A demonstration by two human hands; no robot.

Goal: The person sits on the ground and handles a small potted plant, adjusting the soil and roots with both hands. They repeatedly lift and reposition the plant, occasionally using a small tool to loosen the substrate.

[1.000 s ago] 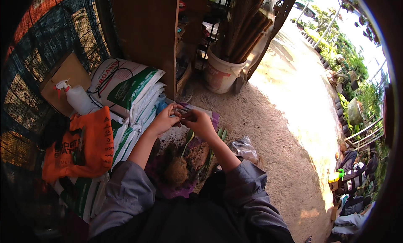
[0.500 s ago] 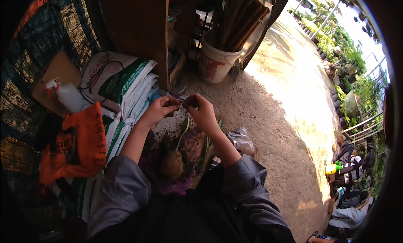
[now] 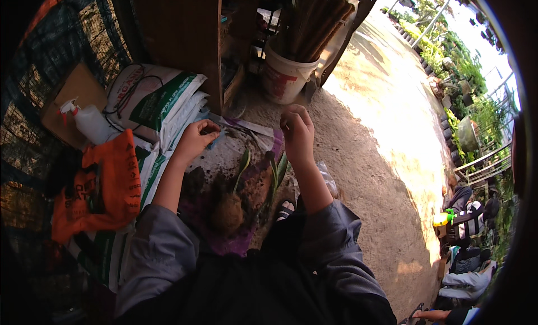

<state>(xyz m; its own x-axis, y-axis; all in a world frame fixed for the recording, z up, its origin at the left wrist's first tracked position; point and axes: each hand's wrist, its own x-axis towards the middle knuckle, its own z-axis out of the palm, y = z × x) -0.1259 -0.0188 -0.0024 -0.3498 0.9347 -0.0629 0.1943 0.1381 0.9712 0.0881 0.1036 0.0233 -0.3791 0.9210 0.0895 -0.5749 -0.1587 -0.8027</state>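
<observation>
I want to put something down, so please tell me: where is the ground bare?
Bare sandy ground lies right of the clear plastic bag, up to the white bucket. The purple-edged sheet is crowded with soil, a fibrous brown ball and green leaves; left of it, stacked sacks and an orange bag fill the space.

Both hands hover apart, fingers loosely curled, forearms reaching forward.

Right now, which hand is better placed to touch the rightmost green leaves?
Probably your right hand: it looks closer to those green leaves. Your left hand is farther away, nearer the stacked sacks.
</observation>
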